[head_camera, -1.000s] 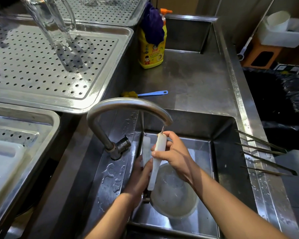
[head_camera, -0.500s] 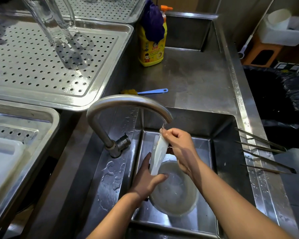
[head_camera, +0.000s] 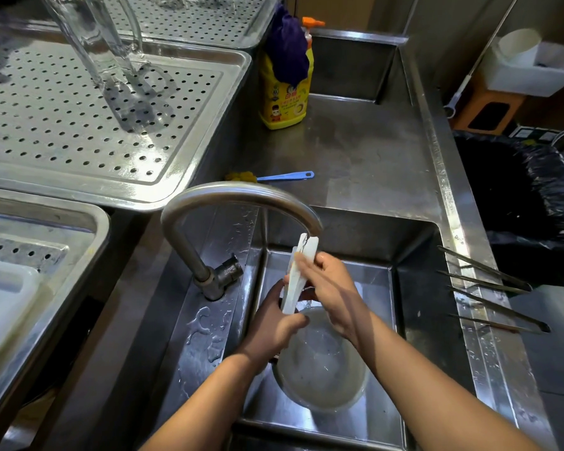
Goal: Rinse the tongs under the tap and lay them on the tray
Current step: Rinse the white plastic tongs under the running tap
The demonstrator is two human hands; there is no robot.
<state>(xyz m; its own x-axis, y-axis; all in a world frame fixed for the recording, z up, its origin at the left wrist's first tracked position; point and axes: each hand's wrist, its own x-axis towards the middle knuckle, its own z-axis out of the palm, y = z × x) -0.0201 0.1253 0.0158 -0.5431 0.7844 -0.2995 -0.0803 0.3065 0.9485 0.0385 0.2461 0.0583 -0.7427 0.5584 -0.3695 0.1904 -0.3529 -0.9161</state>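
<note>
White plastic tongs (head_camera: 296,278) stand nearly upright under the spout of the curved steel tap (head_camera: 241,198), over the sink (head_camera: 414,275). My left hand (head_camera: 275,323) grips their lower end from below. My right hand (head_camera: 331,288) is wrapped around their upper half, fingers rubbing the arms. A thin stream of water runs onto them. The perforated steel tray (head_camera: 88,125) lies at the upper left with a clear glass jug (head_camera: 101,40) upside down on it.
A round translucent bowl (head_camera: 323,366) sits in the sink under my hands. Several long metal tongs (head_camera: 489,288) lie across the sink's right rim. A yellow detergent bottle (head_camera: 285,89) and a blue-handled brush (head_camera: 284,176) are behind the tap. A black bin bag (head_camera: 518,203) is at right.
My right hand slid from the tongs' tip down onto their upper half, and the tongs' top rose closer to the spout. My left hand stays on the lower end.
</note>
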